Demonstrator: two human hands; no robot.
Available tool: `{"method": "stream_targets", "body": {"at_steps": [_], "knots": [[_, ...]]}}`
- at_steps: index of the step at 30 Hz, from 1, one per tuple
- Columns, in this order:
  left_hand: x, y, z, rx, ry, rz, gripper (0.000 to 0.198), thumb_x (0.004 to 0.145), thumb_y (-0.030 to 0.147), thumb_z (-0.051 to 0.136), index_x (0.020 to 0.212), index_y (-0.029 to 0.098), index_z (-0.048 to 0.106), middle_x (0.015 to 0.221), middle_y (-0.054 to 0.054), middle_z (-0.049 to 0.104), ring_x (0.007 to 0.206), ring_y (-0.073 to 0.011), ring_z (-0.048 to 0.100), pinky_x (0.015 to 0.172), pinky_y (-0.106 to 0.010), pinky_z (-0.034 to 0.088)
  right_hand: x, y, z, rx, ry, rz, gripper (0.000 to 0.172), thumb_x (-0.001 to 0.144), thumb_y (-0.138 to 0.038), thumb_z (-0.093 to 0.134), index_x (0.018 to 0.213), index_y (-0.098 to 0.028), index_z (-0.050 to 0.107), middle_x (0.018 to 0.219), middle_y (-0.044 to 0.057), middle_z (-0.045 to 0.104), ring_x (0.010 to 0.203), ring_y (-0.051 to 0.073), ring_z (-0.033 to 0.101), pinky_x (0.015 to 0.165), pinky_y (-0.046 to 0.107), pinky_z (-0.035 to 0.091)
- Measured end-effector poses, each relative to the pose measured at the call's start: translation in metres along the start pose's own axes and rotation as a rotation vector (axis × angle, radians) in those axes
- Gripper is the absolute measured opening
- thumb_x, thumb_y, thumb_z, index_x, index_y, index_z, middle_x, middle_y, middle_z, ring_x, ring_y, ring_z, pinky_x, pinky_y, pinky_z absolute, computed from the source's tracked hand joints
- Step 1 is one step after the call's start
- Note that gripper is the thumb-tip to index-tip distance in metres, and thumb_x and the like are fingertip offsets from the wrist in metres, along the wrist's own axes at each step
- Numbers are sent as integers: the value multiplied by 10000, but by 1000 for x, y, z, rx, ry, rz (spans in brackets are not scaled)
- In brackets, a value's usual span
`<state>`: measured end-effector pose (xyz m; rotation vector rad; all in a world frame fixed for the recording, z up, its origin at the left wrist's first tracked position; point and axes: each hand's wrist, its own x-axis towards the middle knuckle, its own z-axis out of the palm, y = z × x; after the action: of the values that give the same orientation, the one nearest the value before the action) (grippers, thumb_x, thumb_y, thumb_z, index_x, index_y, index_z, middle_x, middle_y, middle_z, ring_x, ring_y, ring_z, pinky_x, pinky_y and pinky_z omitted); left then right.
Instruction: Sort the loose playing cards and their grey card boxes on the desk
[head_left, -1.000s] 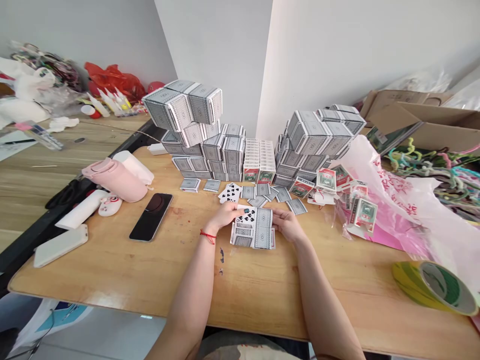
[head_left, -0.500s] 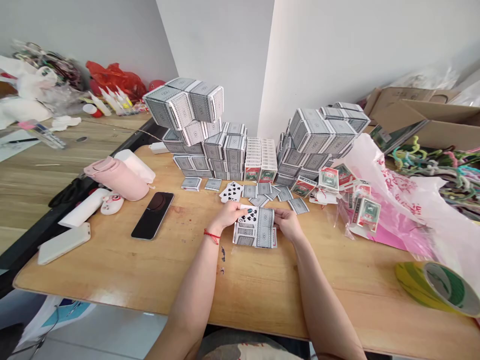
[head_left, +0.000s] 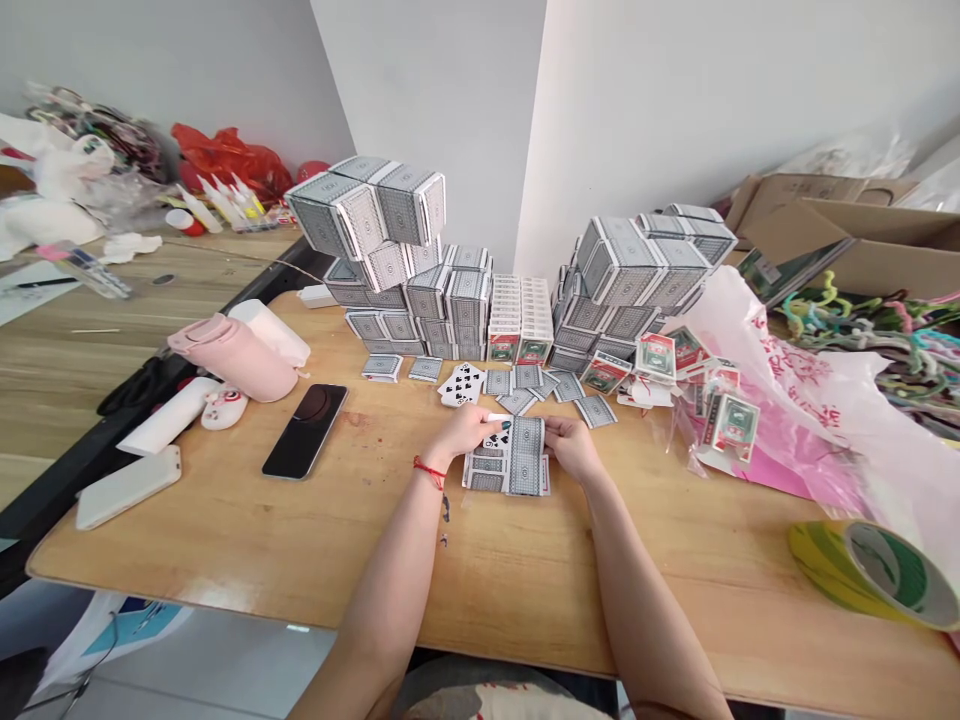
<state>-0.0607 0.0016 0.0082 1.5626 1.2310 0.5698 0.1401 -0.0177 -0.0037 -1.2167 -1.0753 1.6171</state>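
Note:
Several playing cards [head_left: 527, 457] lie together in front of me, some with grey patterned backs up and one showing spades. My left hand [head_left: 471, 432], with a red string bracelet at its wrist, pinches the left side of these cards, thumb on top. At the right edge, my right hand [head_left: 568, 444] has its fingers closed on the grey-backed card. Just beyond the hands, a face-up fan of cards [head_left: 461, 384] and scattered face-down cards [head_left: 527, 377] lie on the table.
Stacked blocks of folded cards rise at the left [head_left: 390, 220] and right [head_left: 637, 260]. Card boxes [head_left: 521, 310] stand between them. A black phone [head_left: 306, 430], pink bottle [head_left: 236, 355] and white power bank [head_left: 129, 487] lie left; a tape roll [head_left: 874, 572] and pink plastic bag [head_left: 787, 380] lie right.
My left hand has moved slightly right over the cards, covering more of the spade face. The cards and my right hand have shifted very slightly left.

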Motion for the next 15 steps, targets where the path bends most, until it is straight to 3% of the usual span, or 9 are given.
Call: {"method": "stream_targets", "body": {"at_steps": [9,15], "knots": [[2,-2,3,7,-30,4,398,695,499,544,541,139,478,495,44,380,467,-67,317,454,-214,182,0,-2,0,-14,-30,-1,271,598,-236,617,845,-163,701,731,35,711,632,200,649,546,294,516],[4,2,4,-122,-109,-41,418,667,538,567,613,124,556,543,27,486,501,-81,390,491,-216,262,0,-1,-1,-48,-41,-11,280,596,-227,601,848,-153,700,755,40,715,642,197,651,550,277,511]]}}
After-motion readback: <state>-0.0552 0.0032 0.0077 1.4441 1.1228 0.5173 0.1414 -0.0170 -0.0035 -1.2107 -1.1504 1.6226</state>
